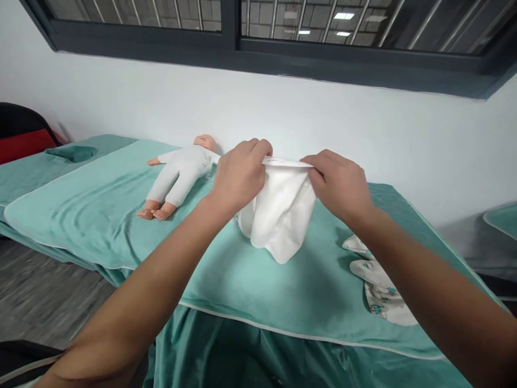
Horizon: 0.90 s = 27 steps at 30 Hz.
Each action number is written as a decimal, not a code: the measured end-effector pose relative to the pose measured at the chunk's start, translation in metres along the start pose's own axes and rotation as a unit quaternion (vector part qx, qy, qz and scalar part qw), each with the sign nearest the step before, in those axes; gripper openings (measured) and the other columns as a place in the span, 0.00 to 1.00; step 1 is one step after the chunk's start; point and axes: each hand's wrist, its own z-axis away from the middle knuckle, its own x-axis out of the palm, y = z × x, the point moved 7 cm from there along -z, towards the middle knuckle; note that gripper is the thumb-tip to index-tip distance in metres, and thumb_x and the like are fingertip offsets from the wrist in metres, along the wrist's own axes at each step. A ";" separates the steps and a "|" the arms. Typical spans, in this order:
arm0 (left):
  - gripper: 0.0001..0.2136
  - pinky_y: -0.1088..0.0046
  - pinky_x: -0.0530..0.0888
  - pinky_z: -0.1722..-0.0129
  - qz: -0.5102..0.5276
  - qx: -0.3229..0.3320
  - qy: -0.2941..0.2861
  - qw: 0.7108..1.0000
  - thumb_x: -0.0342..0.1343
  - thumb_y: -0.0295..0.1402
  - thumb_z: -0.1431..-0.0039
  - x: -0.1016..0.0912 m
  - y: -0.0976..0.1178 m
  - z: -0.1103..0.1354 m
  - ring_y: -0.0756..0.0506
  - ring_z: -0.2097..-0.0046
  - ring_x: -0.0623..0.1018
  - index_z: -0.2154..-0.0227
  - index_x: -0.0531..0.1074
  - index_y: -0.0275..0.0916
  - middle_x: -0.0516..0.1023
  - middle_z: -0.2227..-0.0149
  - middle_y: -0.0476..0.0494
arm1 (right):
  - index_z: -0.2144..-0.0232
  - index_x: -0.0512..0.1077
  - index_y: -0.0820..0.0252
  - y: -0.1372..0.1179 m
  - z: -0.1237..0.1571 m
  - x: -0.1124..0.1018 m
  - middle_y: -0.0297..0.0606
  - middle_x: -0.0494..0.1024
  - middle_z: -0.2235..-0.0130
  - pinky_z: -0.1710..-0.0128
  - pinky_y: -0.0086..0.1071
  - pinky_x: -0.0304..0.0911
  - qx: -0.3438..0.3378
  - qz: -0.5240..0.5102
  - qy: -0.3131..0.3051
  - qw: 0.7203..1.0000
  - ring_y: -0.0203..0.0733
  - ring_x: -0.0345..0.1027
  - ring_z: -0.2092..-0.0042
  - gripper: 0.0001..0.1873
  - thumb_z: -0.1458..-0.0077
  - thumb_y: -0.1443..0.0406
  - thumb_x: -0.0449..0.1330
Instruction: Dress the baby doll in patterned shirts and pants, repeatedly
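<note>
A white cloth (pixel 283 210), perhaps a small garment, hangs above the green bed cover, its top edge stretched between my two hands. My left hand (pixel 244 171) pinches the top left corner, fingers closed. At the top right corner, the thumb and fingers of my right hand (pixel 339 180) are closed on the same edge. Behind my left hand a baby doll (pixel 183 171) in a white suit lies on its back, with bare feet toward me. Part of its arm is hidden by my hand. Patterned white baby clothes (pixel 382 288) lie below my right forearm, which partly covers them.
The green cover (pixel 109 215) spreads over the bed, with its pale-edged front hanging down. A white wall and a dark-framed window (pixel 230 46) with bars stand behind. A black and red object (pixel 24 134) is at far left; grey floor (pixel 44 291) shows lower left.
</note>
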 end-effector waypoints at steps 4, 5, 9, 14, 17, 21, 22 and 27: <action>0.16 0.65 0.71 0.57 -0.027 -0.020 0.017 0.999 0.46 0.18 0.48 -0.002 -0.017 -0.001 0.41 0.57 0.76 0.62 0.71 0.43 0.77 0.64 0.45 | 0.59 0.79 0.54 0.038 0.007 -0.007 0.42 0.81 0.57 0.56 0.42 0.66 0.051 -0.003 0.032 0.998 0.51 0.73 0.55 0.19 0.42 0.68 0.49; 0.16 0.65 0.71 0.57 -0.020 -0.025 0.023 0.999 0.46 0.19 0.48 -0.002 -0.023 -0.001 0.41 0.58 0.76 0.63 0.71 0.43 0.76 0.64 0.45 | 0.59 0.79 0.54 0.048 0.010 -0.009 0.42 0.81 0.57 0.55 0.43 0.66 0.070 -0.020 0.039 0.997 0.52 0.73 0.54 0.19 0.43 0.69 0.49; 0.15 0.64 0.72 0.57 0.010 -0.058 0.024 0.998 0.46 0.19 0.49 -0.007 -0.038 0.001 0.41 0.59 0.76 0.62 0.72 0.42 0.76 0.65 0.44 | 0.60 0.79 0.56 0.084 0.027 -0.012 0.41 0.82 0.58 0.54 0.42 0.67 0.160 -0.097 0.054 0.981 0.50 0.74 0.54 0.20 0.49 0.70 0.50; 0.11 0.62 0.73 0.60 -0.024 -0.132 -0.088 0.987 0.51 0.21 0.48 -0.016 -0.043 0.006 0.42 0.69 0.74 0.67 0.74 0.40 0.72 0.74 0.46 | 0.65 0.80 0.56 0.102 0.047 -0.021 0.38 0.82 0.61 0.59 0.37 0.65 0.232 -0.148 0.013 0.961 0.45 0.73 0.59 0.16 0.48 0.69 0.52; 0.08 0.61 0.74 0.59 -0.045 -0.141 -0.157 0.976 0.55 0.22 0.49 -0.007 -0.054 0.004 0.42 0.70 0.74 0.69 0.75 0.39 0.70 0.79 0.47 | 0.68 0.79 0.57 0.106 0.042 -0.018 0.39 0.82 0.64 0.64 0.34 0.63 0.242 -0.114 -0.045 0.962 0.43 0.72 0.62 0.13 0.46 0.68 0.53; 0.05 0.59 0.75 0.56 -0.119 -0.172 -0.203 0.957 0.55 0.27 0.43 0.034 -0.084 0.004 0.38 0.64 0.78 0.68 0.75 0.42 0.78 0.71 0.42 | 0.69 0.80 0.58 0.108 0.027 0.026 0.41 0.82 0.64 0.63 0.36 0.64 0.221 -0.069 -0.183 0.956 0.45 0.72 0.63 0.13 0.44 0.67 0.53; 0.07 0.58 0.75 0.55 -0.145 -0.177 -0.204 0.952 0.53 0.27 0.41 0.048 -0.088 0.006 0.36 0.61 0.79 0.65 0.76 0.41 0.80 0.66 0.39 | 0.65 0.80 0.58 0.107 0.025 0.041 0.43 0.83 0.61 0.60 0.38 0.65 0.214 -0.039 -0.199 0.956 0.48 0.73 0.60 0.14 0.43 0.67 0.53; 0.20 0.53 0.71 0.43 -0.147 -0.133 -0.164 0.966 0.44 0.20 0.38 0.125 -0.052 0.049 0.32 0.42 0.74 0.46 0.71 0.32 0.74 0.44 0.24 | 0.44 0.71 0.68 0.067 0.037 0.113 0.60 0.74 0.41 0.43 0.52 0.60 0.114 0.082 -0.150 0.979 0.61 0.66 0.41 0.25 0.41 0.73 0.48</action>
